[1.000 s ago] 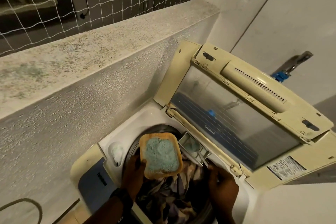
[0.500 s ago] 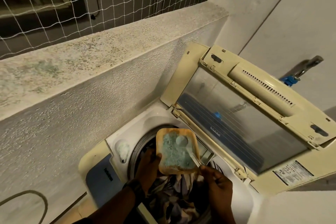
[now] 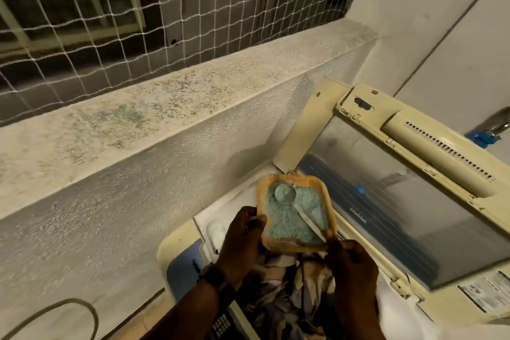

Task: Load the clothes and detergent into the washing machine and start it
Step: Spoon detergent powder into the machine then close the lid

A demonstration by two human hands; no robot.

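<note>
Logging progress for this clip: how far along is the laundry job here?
Done: clothes lie in the drum and the lid stands open. In hand: the left hand holds the detergent tub while the right hand grips the scoop resting in the powder. Left: dosing detergent, closing the lid, starting.

I see a white rope net (image 3: 154, 16) spanning the far opening above a speckled concrete ledge (image 3: 171, 102). Below the ledge is a rough-textured wall (image 3: 110, 201). A dark hose (image 3: 69, 309) loops against that wall at the near left. At the far right, a metal tap with a blue fitting (image 3: 485, 134) projects from a plain wall (image 3: 452, 36).
</note>
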